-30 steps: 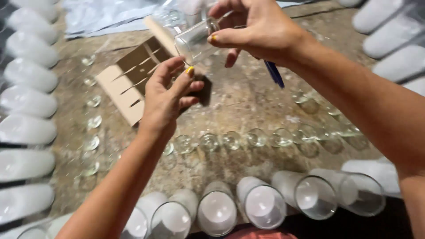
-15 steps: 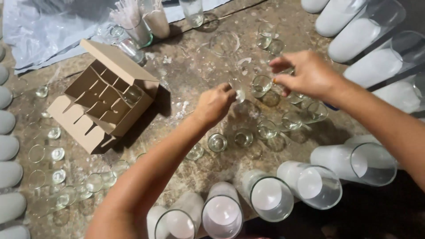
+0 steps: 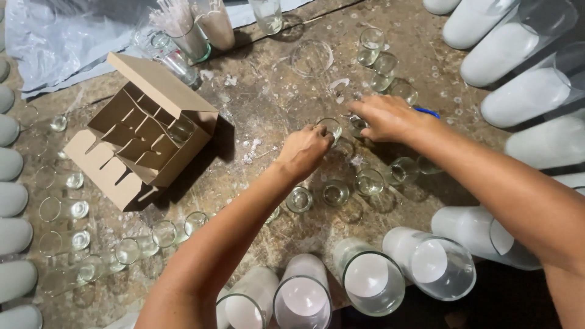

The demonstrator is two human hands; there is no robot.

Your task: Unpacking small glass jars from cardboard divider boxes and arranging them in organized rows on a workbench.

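The left hand reaches across the wax-spattered table with its fingers bunched on the rim of a small clear glass. The right hand lies just beside it, fingertips closed around a second small glass. The two hands are near each other but not touching. A blue pen shows under the right hand; whether that hand grips it I cannot tell.

Both glasses stand upright near the table's middle, long axis vertical, mouths up towards the camera.

Near the person's side of the hands stands a loose row of empty little glasses. More of them cluster beyond the right hand and along the left edge. To the left sits an open cardboard box with divider slots, one glass in a compartment. Beyond it stands a cup of white wicks on a plastic sheet. Tall glass tumblers filled with white wax ring the near edge and the right side, close under both forearms.
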